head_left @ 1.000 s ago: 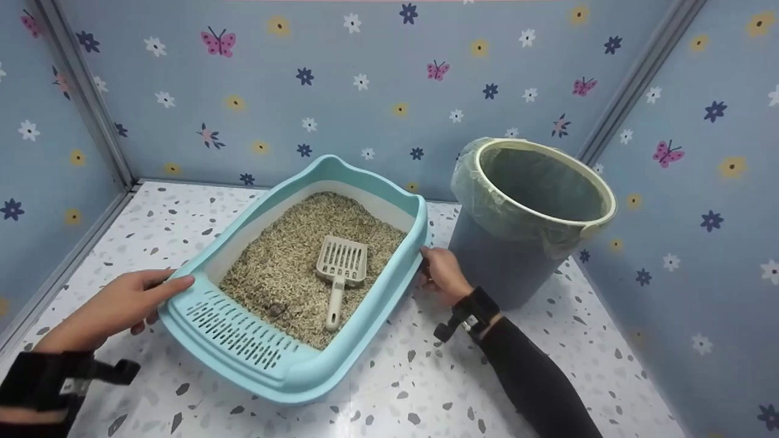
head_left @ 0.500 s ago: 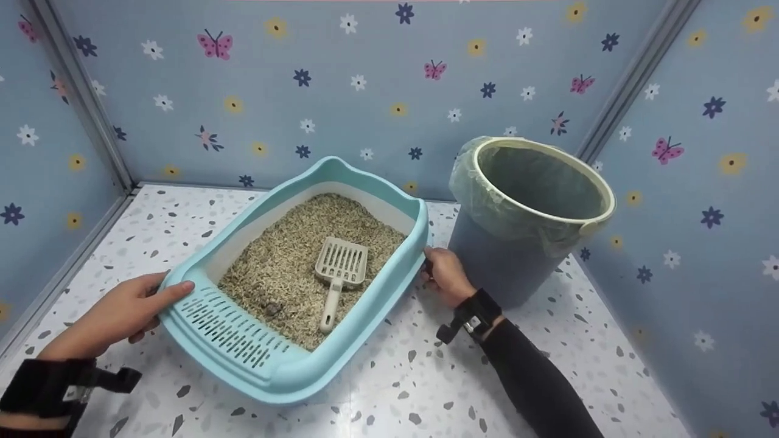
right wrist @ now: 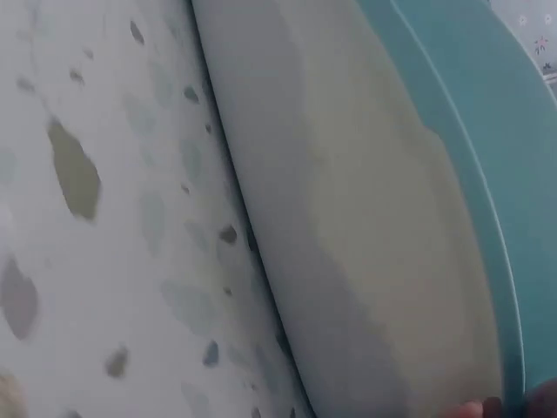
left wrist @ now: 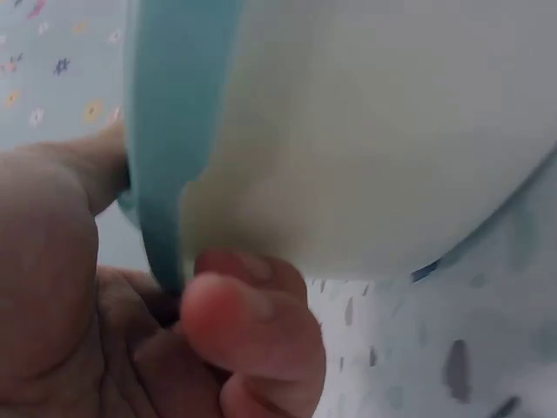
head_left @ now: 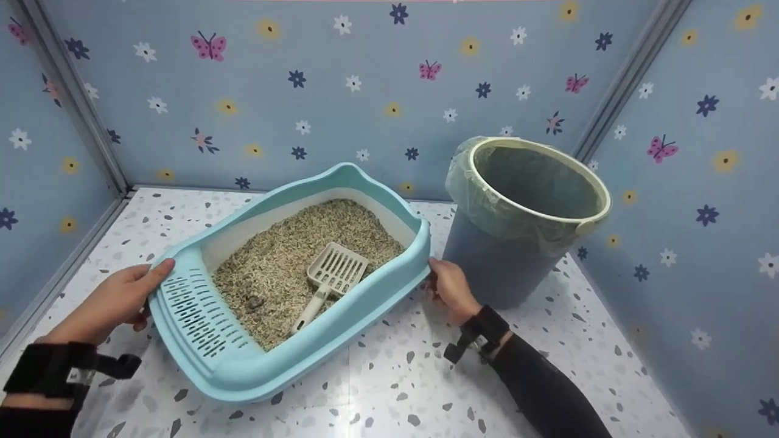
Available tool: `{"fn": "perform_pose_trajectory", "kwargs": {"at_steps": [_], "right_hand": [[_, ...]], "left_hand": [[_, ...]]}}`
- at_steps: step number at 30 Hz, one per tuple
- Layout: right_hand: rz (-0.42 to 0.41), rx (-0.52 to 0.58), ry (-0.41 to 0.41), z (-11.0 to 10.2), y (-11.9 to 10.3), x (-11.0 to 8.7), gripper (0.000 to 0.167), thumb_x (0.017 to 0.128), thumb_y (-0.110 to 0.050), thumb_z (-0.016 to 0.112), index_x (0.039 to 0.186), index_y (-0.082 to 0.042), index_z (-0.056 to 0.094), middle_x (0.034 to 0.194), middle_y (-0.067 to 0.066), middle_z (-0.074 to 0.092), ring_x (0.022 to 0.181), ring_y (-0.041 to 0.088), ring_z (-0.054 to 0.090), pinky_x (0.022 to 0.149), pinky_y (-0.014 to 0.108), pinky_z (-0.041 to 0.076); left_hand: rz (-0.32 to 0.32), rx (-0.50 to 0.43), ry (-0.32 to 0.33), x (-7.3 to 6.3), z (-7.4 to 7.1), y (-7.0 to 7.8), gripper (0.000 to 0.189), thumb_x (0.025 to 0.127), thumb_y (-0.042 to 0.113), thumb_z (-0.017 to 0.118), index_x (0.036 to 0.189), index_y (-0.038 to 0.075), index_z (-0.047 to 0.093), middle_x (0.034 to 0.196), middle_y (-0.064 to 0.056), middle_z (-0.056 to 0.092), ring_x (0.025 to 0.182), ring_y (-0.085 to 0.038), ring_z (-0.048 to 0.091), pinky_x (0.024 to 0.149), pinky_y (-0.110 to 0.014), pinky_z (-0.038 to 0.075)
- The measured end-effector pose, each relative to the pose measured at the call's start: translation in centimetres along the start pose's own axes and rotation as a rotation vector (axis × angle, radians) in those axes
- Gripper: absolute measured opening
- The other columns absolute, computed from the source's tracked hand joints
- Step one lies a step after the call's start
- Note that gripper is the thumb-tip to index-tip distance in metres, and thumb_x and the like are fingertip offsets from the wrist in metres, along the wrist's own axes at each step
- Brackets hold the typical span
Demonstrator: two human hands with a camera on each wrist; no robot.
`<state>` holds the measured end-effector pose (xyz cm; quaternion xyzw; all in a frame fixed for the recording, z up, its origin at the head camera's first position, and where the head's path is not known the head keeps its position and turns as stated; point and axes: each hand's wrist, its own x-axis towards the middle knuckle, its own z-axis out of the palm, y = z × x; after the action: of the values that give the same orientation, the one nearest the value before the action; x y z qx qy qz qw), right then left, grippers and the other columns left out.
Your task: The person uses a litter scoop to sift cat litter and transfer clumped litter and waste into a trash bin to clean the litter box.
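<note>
Turning clockwise from a second ago: blue litter box [head_left: 359, 313], just left of frame centre, slotted end now swung farther left. Scoop [head_left: 329, 286] swings too, lying on the litter [head_left: 274, 261], its handle now slanting lower left rather than nearly straight down. Left hand [head_left: 112, 304], at left, clamps the slotted end, thumb above, fingers curled beneath; right hand [head_left: 453, 292] grips the rim near centre right. Bin [head_left: 499, 261], right of centre, stays put.

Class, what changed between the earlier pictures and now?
The turquoise rectangular plastic litter box turned clockwise, its slotted end swinging left; the beige slotted plastic scoop turned with it. The left hand and right hand kept hold; the round grey-blue bin stayed.
</note>
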<state>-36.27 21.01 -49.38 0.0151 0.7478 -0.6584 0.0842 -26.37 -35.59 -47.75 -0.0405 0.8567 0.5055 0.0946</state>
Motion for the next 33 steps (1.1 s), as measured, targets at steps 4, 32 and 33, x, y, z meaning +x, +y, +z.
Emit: {"fn": "perform_pose_trajectory", "kwargs": {"at_steps": [4,32,33], "right_hand": [[0.030,-0.071,0.078,-0.6,-0.3,2.7,0.034,0.117,-0.031,0.044,0.093,-0.010,0.057,0.068,0.005,0.050,0.054,0.016,0.042,0.045,0.028,0.030],[-0.091,-0.332,-0.109,-2.5,-1.3,2.7,0.046,0.118,-0.032,0.045,0.075,-0.016,0.056,0.059,-0.001,0.044,0.048,0.013,0.038,0.046,0.028,0.031],[-0.093,-0.354,-0.109,-2.6,-1.5,3.2,0.046,0.118,-0.033,0.044,0.076,-0.016,0.055,0.059,-0.002,0.044,0.048,0.012,0.038,0.046,0.028,0.031]], "left_hand": [[-0.046,-0.003,0.043,-1.5,1.1,0.3,0.074,0.114,0.071,0.038,0.115,0.001,0.060,0.077,-0.005,0.057,0.064,-0.019,0.055,0.054,-0.033,0.053],[-0.078,-0.082,0.003,-2.6,2.9,1.3,0.080,0.118,0.064,0.035,0.148,-0.009,0.050,0.098,-0.004,0.077,0.074,-0.019,0.069,0.060,-0.035,0.059],[-0.083,-0.087,-0.007,-3.2,3.3,1.5,0.079,0.118,0.062,0.037,0.151,-0.009,0.048,0.098,-0.004,0.077,0.073,-0.018,0.066,0.058,-0.033,0.056]]}}
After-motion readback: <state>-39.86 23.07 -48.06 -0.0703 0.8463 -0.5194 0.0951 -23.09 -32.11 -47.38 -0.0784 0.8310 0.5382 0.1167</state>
